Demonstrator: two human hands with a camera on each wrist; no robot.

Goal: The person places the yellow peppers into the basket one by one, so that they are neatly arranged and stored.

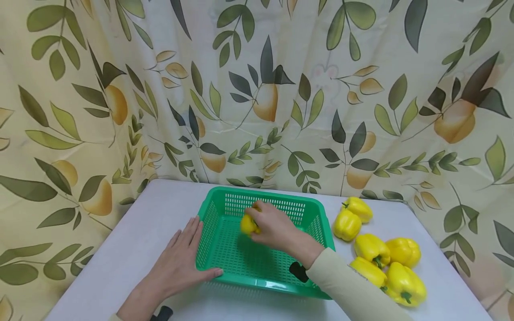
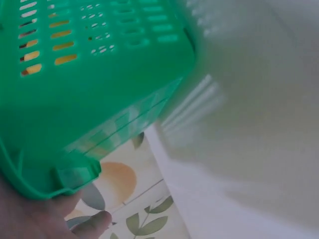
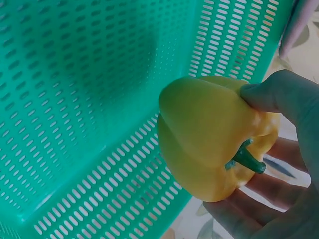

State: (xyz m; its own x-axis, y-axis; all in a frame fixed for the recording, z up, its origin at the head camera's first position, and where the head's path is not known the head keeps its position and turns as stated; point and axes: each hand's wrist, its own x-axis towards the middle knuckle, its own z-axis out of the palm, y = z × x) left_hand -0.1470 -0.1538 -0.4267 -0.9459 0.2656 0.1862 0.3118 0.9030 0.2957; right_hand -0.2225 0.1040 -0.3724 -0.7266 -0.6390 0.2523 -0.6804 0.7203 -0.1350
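Observation:
In the head view a green perforated plastic basket [image 1: 261,281] stands on the white table. My right hand [image 1: 275,225] reaches over it and grips a yellow bell pepper [image 3: 204,134] inside the basket's outline. The right wrist view shows thumb and fingers round the stem end, the green stem pointing toward the palm. My left hand [image 1: 182,256] rests along the basket's left side, fingers spread, thumb on the near rim. In the left wrist view its fingers [image 2: 94,224] lie by the green rim.
Several yellow bell peppers [image 1: 371,249] lie on the white table [image 1: 132,227] to the right of the basket, two farther back and the others grouped nearer. Behind the table hangs a curtain [image 1: 257,147] printed with leaves and fruit.

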